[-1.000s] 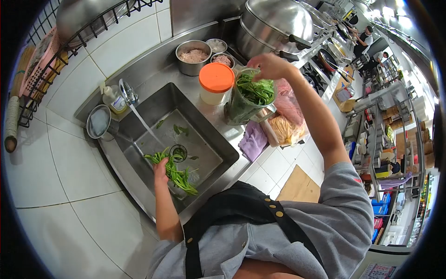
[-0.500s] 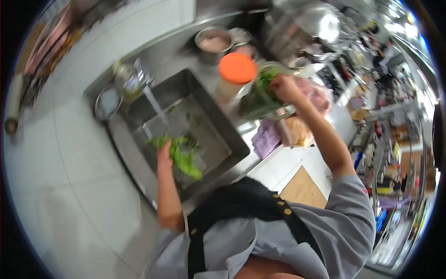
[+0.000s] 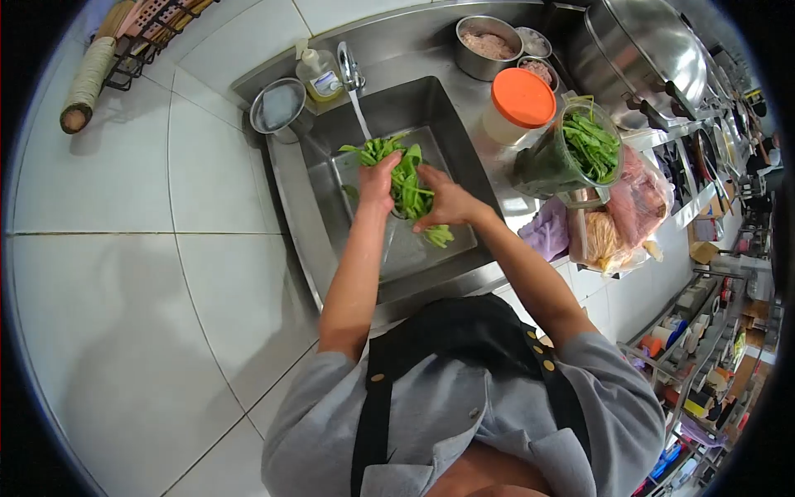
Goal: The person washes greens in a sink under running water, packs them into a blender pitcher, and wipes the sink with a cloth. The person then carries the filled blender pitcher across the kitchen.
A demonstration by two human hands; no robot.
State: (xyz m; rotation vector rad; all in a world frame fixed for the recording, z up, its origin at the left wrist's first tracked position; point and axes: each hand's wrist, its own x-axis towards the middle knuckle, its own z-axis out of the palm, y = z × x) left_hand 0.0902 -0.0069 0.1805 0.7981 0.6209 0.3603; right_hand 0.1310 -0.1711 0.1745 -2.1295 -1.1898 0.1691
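Observation:
Under the running tap [image 3: 351, 68], a bunch of leafy greens [image 3: 408, 186] is held over the metal sink [image 3: 447, 116]. My left hand [image 3: 378, 180] is closed round the bunch from the left. From the right, my right hand [image 3: 448, 201] curves its fingers and thumb about the same greens; some fingertips are hidden by leaves. Right of the sink stands a clear jug [image 3: 538, 170] with a handle, filled with more greens [image 3: 591, 147]. Water and a few loose leaves lie in the bottom of the sink.
An orange-lidded container [image 3: 523, 98] stands beside the jug. Behind it are metal bowls of minced meat [image 3: 487, 45] and a large steel pot [image 3: 642, 62]. Bagged food [image 3: 633, 203] and a purple cloth [image 3: 547, 229] sit on the right. A soap bottle [image 3: 319, 74] and metal cup [image 3: 281, 108] flank the tap.
My right hand has moved left from the jug to the greens over the sink. My left hand has brought its bunch under the tap's stream. The head view has shifted.

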